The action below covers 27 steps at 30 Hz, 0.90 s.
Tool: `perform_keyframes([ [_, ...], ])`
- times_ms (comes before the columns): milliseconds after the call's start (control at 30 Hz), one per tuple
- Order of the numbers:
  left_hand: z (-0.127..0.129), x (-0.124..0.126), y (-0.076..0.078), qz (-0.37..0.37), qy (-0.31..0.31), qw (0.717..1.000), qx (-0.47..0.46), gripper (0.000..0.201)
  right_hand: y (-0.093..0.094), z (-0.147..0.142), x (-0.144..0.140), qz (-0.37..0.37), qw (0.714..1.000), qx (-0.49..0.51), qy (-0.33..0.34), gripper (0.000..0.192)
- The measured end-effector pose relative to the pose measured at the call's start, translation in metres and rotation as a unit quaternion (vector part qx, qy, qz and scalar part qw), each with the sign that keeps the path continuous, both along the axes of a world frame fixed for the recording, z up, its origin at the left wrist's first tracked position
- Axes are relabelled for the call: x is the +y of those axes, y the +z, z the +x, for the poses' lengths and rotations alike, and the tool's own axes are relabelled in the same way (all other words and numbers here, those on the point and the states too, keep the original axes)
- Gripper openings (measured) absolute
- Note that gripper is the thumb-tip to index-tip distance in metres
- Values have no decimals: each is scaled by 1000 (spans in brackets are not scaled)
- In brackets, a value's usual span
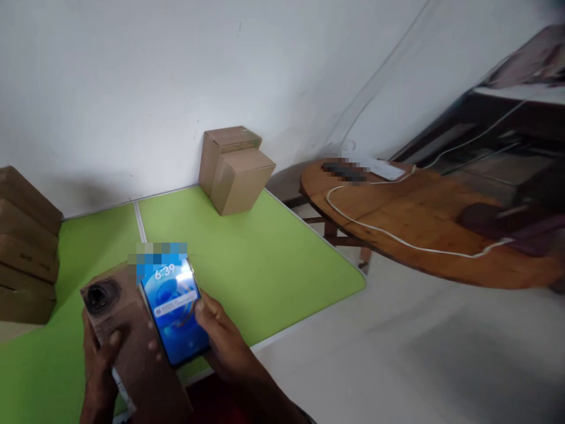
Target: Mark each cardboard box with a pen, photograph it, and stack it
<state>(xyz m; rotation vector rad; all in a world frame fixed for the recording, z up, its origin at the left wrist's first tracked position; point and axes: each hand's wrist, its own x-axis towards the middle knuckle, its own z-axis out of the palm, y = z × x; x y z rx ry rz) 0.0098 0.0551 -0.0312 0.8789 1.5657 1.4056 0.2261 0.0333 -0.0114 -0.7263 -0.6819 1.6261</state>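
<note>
My left hand grips a brown cardboard box by its left side, thumb pressed on the face. A dark round mark or hole shows near the top of that box; which of the two I cannot tell. In my right hand is a smartphone, its blue screen lit and reading 6:39, with a notification bar across it. The thumb rests along the phone's right edge. The phone overlaps the box's right side, and both are held above the green tabletop.
Two cardboard boxes stand by the wall at the table's back. More boxes are stacked at the left edge. To the right, a wooden table carries a white cable, a white flat device and a blurred dark object.
</note>
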Motion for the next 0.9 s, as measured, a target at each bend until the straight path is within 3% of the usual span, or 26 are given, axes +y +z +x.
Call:
perform_keyframes([
  [100, -16, -2, -8, -39, 24, 998, -34, 100, -28, 14, 39, -3, 989, -134, -68, 74],
  [233, -19, -8, -11, -46, 13, 998, -46, 97, -75, 34, 90, -20, 931, -338, -137, 67],
  [400, -12, -9, -11, -51, -16, 997, -55, 97, -111, 47, 114, -43, 872, -464, -149, 43],
  [567, -12, -1, -16, -69, -33, 994, -78, 104, -119, 47, 109, -30, 800, -579, -156, 24],
  [767, -17, 12, -26, -81, -28, 994, -67, 95, -115, 42, 96, 4, 727, -664, -174, 29],
  [833, -21, 14, -31, -71, -18, 996, -47, 91, -113, 31, 82, 59, 720, -673, -159, 40],
  [900, -25, 14, -37, -49, 0, 999, -19, 94, -112, 13, 64, 184, 715, -669, -83, 58],
])
